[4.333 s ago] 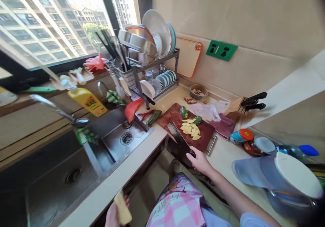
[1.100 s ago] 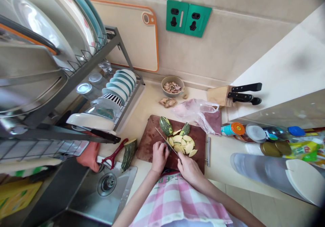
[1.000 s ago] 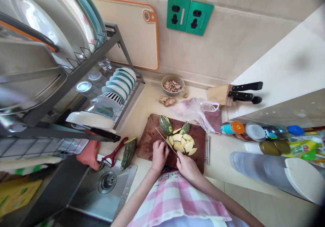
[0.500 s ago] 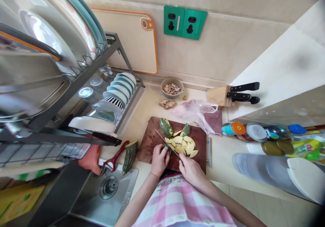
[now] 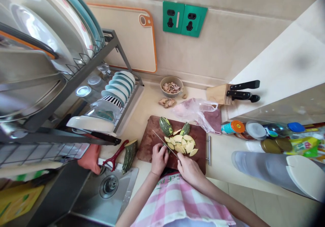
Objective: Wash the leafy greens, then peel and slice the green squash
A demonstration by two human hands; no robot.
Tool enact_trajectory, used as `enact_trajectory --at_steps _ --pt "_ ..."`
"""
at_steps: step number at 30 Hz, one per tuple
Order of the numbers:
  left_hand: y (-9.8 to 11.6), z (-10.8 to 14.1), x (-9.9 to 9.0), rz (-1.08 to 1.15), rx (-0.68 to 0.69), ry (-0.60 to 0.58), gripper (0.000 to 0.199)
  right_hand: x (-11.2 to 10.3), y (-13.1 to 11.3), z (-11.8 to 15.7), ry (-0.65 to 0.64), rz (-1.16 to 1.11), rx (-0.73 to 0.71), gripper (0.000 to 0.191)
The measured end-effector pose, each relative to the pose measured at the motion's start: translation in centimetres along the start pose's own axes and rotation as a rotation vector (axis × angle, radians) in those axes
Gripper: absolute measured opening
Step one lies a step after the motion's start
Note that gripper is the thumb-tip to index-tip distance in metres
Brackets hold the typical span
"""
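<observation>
Knife (image 5: 161, 140) in use position over the brown board (image 5: 148, 137), which lies on the bench (image 5: 135, 110); blade slanting between the left hand (image 5: 159, 157) and the slices (image 5: 184, 143). Right hand (image 5: 188, 167): fingers closed around the handle. Left hand: fingers curled narrow on a green piece (image 5: 166, 148), mostly hidden, beside the blade. Slices heaped on the board, pale with thin green edges; two squash chunks (image 5: 166, 126) behind them. A further squash length (image 5: 129, 156) lies off the board, beside the red peeler (image 5: 114, 158), near the sink (image 5: 133, 174).

Lettering: the apron (image 5: 177, 200), pink and white check, carries green capitals, partly lost in folds; "PA" appears legible. The orange-lidded jar (image 5: 230, 128) has a blue label, print too small to read. Yellow-green packet (image 5: 303, 145), right: red mark, unreadable. Yellow container (image 5: 19, 203), lower left: printed, no words legible.
</observation>
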State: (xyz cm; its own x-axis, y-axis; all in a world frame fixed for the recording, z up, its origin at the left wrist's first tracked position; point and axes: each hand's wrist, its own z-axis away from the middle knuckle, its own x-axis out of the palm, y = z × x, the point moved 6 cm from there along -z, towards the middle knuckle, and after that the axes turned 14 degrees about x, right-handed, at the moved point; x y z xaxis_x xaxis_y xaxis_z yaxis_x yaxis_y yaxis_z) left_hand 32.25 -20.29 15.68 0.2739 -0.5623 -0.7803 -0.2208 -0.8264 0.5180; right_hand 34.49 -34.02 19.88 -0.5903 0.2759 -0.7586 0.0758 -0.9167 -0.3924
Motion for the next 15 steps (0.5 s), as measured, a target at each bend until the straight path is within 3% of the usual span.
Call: enact_trajectory --at_steps 15 --pt "-0.44 0.22 -0.02 0.01 -0.054 0.038 0.017 0.01 -0.73 -0.29 -0.013 0.028 0.001 0.02"
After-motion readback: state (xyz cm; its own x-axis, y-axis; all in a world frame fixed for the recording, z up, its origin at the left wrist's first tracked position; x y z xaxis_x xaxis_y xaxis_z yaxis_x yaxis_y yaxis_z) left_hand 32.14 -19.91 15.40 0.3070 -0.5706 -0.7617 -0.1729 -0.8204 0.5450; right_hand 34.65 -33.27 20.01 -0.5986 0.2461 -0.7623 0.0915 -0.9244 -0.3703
